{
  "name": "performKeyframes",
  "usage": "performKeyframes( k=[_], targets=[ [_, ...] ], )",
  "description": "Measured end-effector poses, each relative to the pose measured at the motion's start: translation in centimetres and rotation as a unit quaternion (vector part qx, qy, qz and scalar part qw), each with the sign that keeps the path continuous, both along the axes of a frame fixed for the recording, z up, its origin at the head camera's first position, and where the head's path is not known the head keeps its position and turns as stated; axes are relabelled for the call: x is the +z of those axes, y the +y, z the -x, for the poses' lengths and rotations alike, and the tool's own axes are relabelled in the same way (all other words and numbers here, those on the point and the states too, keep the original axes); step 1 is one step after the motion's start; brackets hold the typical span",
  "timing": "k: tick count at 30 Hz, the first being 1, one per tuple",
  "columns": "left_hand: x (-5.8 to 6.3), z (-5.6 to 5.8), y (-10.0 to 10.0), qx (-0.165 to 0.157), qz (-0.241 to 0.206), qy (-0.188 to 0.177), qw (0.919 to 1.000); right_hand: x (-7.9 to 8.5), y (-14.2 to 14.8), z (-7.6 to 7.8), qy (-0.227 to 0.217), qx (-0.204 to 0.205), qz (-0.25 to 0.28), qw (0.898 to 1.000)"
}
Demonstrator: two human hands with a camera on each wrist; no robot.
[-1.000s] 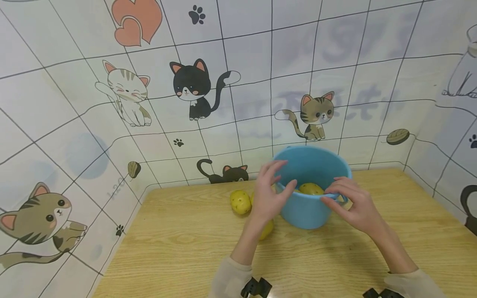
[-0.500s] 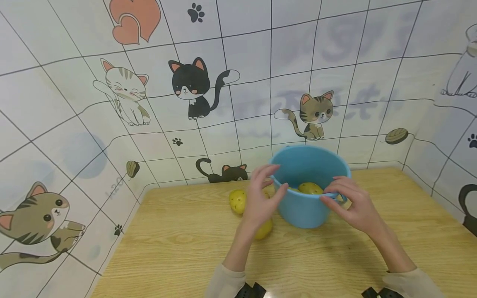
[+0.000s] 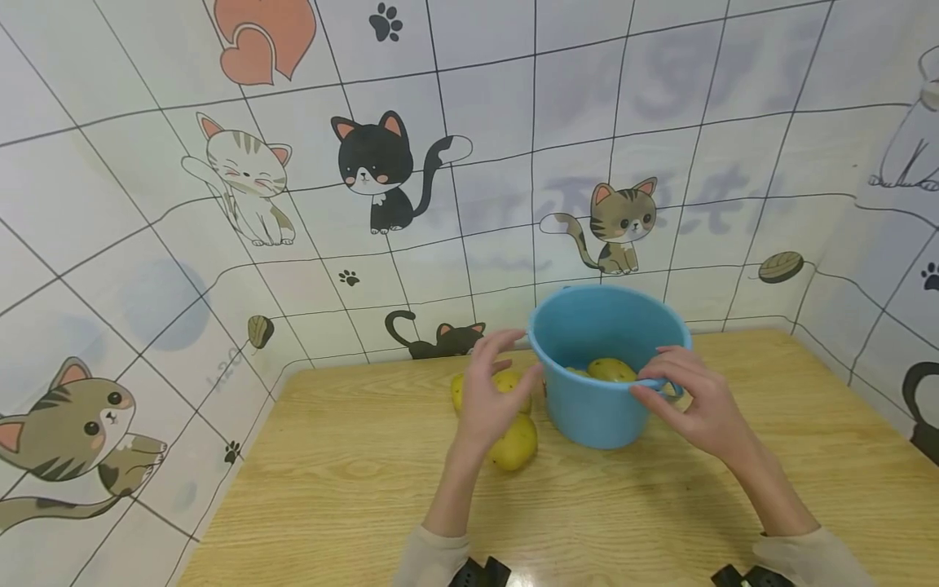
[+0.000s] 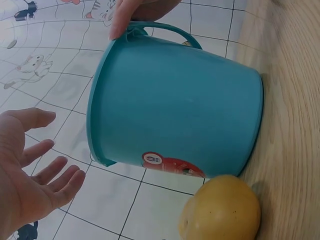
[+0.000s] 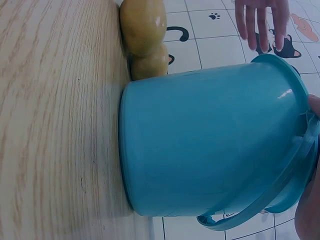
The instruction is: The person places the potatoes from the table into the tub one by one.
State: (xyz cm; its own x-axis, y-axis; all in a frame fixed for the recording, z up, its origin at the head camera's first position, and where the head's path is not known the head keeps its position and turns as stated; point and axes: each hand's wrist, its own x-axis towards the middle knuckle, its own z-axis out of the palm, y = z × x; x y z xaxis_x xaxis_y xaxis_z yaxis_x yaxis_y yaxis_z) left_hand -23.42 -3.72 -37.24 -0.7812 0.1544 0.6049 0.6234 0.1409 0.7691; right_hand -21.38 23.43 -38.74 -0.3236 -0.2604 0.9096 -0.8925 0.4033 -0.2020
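Note:
A light blue plastic bucket (image 3: 597,416) stands upright on the wooden table. My right hand (image 3: 693,399) pinches its near right rim between thumb and fingers, beside the handle (image 5: 272,192). Inside the bucket lies a yellow potato (image 3: 611,370), with part of another beside it. To the left, my left hand (image 3: 486,403) hovers over several loose potatoes with its fingers spread and nothing in them. The nearest potato (image 3: 516,443) sits by the bucket's lower left side; those behind it are partly hidden by the hand. In the left wrist view, the left hand (image 4: 35,175) is apart from the bucket.
Light wood table (image 3: 330,489) extends around the bucket and potatoes. Behind it rises a white wall (image 3: 484,204) with grid lines and cartoon cats, close to the bucket's back. Side walls border the table left and right.
My left hand has moved left, from over the bucket's left rim to above the loose potatoes. The right hand keeps its hold on the rim. The bucket has barely shifted.

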Motion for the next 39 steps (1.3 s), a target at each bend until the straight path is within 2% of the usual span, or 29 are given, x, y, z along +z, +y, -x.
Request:
performKeyframes(
  k=[10, 26, 39],
  targets=[
    [-0.5, 0.6, -1.5, 0.025, 0.009, -0.014, 0.9995, -0.5, 0.3, 0.4, -0.001, -0.003, 0.001, 1.0],
    [-2.4, 2.5, -4.5, 0.068, 0.001, -0.04, 0.9969, -0.6, 0.3, 0.3, -0.004, -0.003, 0.002, 1.0],
    [-4.2, 3.9, -6.0, 0.081, 0.02, -0.075, 0.9936, -0.7, 0.3, 0.3, -0.005, -0.004, 0.004, 1.0]
  ],
)
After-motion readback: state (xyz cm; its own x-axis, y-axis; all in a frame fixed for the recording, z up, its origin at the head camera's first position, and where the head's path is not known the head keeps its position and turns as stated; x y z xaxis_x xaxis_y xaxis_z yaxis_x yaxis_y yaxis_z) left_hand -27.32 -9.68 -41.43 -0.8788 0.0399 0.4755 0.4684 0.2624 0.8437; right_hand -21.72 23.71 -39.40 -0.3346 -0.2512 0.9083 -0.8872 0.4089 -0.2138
